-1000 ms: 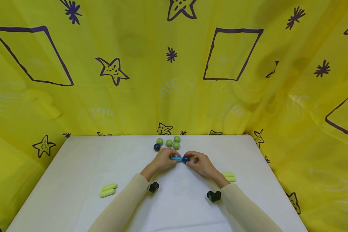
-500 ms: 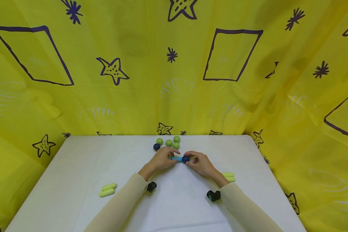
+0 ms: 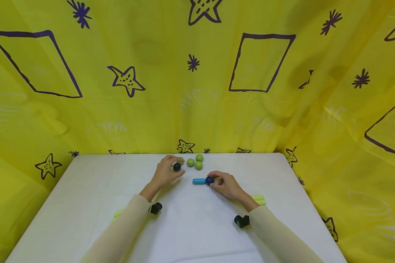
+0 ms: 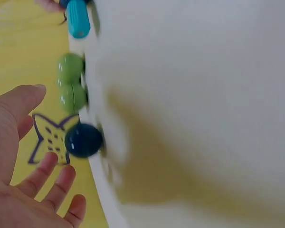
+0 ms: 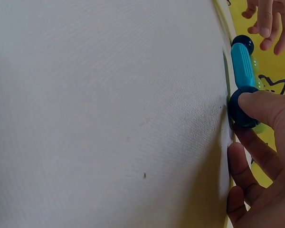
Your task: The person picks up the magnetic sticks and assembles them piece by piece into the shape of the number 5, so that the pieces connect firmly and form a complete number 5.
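A light-blue ribbed rod (image 3: 199, 181) lies on the white table, with a dark blue ball (image 3: 209, 180) at its right end. My right hand (image 3: 228, 186) pinches that ball between thumb and fingers; in the right wrist view the thumb presses on the ball (image 5: 243, 107). Farther left, my left hand (image 3: 164, 173) reaches around a second dark blue ball (image 3: 176, 167) with fingers spread. The left wrist view has a gap between this hand (image 4: 23, 161) and the ball (image 4: 83, 140). Several green balls (image 3: 190, 163) sit just beyond, one partly behind the left fingers.
Yellow-green sticks (image 3: 258, 200) lie beyond the right forearm. Others (image 3: 117, 213) at the left are partly covered by the left sleeve. A yellow curtain (image 3: 158, 120) with drawn shapes hangs behind the white table (image 3: 197, 226). Both wrists wear small black cameras (image 3: 241, 221).
My left hand has let go of the light-blue rod and moved left and away from me to the second dark blue ball. The right hand stays on its ball.
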Motion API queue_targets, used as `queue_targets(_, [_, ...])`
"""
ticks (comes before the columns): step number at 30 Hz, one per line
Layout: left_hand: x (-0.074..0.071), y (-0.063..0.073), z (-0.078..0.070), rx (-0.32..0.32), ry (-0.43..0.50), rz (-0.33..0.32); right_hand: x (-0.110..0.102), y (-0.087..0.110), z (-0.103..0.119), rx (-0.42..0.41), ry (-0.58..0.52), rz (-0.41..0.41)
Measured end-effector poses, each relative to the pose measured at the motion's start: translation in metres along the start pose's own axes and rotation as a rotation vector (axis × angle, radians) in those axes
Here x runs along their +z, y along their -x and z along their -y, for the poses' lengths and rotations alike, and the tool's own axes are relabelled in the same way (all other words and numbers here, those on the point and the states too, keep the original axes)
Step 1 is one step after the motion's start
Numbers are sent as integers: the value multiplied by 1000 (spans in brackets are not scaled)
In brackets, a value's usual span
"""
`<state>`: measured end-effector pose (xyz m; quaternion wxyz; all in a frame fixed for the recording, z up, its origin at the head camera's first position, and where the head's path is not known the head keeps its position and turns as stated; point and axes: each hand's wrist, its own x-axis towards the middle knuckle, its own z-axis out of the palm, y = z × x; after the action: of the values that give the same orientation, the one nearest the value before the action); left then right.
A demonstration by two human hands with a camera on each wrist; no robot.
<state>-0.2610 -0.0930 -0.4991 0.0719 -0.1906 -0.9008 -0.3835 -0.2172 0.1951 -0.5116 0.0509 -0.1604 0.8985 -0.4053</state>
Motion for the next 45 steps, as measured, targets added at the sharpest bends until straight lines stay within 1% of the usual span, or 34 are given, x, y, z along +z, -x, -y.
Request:
queue_targets(3, [-7, 1, 7, -38, -21, -1, 1, 0, -1, 2, 2, -2])
queue_targets(7, [-12, 3, 13, -69, -31, 38, 2, 0, -2, -1, 3, -5])
queue_targets(12, [-14, 3, 20, -46, 23, 76, 3, -1, -2, 12, 9, -8])
queue_targets(14, [-13, 2, 23, -41, 41, 83, 3, -1, -1, 14, 10, -12])
queue_targets(15, [-13, 2, 24, -48, 47, 86, 3, -1, -1, 12, 8, -12])
queue_targets(19, [-10, 2, 29, -71, 47, 76, 4, -1, 0, -1, 6, -13])
queue_targets(24, [-5, 1, 35, -54, 40, 41, 4, 0, 0, 4, 8, -21])
queue_targets(28, [-2, 0, 36, -61, 37, 27, 4, 1, -1, 3, 7, -26])
queue_targets(38, [-4, -1, 32, -82, 45, 47, 4, 0, -2, 5, 10, -35])
queue_targets(45, [-8, 3, 27, -107, 60, 112, 4, 0, -3, 5, 13, -37])
